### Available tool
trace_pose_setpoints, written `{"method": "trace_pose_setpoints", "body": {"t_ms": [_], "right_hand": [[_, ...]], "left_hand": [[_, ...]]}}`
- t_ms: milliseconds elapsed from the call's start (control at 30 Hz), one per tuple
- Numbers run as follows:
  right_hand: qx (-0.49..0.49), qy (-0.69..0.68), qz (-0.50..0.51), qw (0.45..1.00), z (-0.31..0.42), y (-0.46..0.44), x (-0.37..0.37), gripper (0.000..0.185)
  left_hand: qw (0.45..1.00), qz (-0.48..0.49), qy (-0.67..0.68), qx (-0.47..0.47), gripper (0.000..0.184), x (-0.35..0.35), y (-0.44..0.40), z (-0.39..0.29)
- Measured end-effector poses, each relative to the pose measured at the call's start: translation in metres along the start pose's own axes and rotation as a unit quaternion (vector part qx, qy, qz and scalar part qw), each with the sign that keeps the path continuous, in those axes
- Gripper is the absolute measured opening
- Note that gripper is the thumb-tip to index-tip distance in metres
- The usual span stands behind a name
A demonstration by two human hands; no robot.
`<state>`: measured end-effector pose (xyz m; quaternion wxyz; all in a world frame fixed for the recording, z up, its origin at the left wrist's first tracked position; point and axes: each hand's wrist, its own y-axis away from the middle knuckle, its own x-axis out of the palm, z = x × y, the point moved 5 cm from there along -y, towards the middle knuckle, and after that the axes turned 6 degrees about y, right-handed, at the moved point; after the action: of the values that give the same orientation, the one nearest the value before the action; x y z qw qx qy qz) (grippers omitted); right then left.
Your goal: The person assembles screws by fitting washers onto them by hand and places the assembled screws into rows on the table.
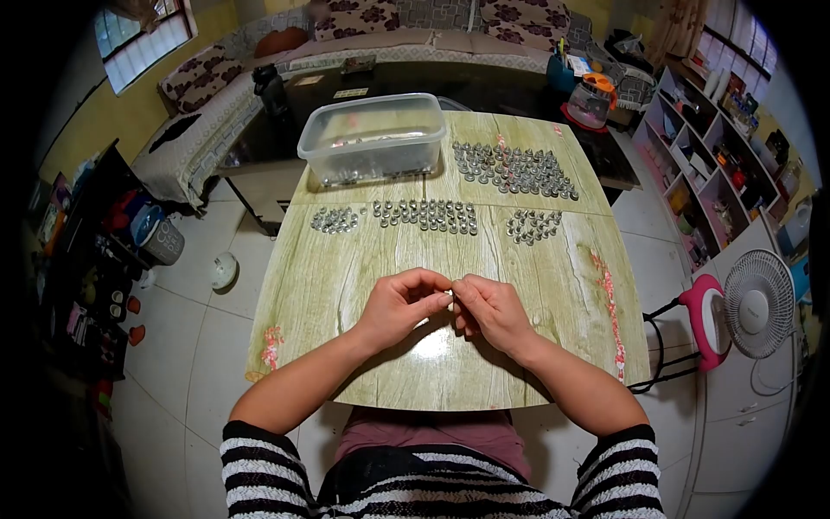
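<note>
My left hand (405,302) and my right hand (488,311) meet over the near half of the wood-patterned table (337,277). Their fingertips pinch a small shiny metal piece (450,295) between them; most of it is hidden and its kind cannot be made out. Beyond the hands stand rows of small silvery metal parts (424,216). A loose cluster of flat, round metal pieces (335,220) lies left of those rows. To the right is a small group of upright metal parts (533,226), and a larger group of similar parts (515,169) stands farther back.
A clear plastic tub (372,138) with some metal pieces inside stands at the table's far left. Behind it is a dark table (380,80) bearing a glass jug (590,102). A pink-rimmed stool (705,320) and a white fan (755,304) are at the right.
</note>
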<state>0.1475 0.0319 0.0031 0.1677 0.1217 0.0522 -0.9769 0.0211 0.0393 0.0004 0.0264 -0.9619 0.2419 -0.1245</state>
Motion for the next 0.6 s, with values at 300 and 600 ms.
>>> {"method": "trace_pose_setpoints", "body": {"t_ms": [300, 600], "right_hand": [[0.103, -0.135, 0.042, 0.985, -0.009, 0.0, 0.001, 0.034], [0.082, -0.143, 0.005, 0.986, -0.01, -0.003, 0.001, 0.027]], "left_hand": [[1.0, -0.023, -0.008, -0.015, 0.016, 0.0, 0.001, -0.003], [0.97, -0.12, -0.212, 0.022, 0.015, -0.042, -0.014, -0.031]]}}
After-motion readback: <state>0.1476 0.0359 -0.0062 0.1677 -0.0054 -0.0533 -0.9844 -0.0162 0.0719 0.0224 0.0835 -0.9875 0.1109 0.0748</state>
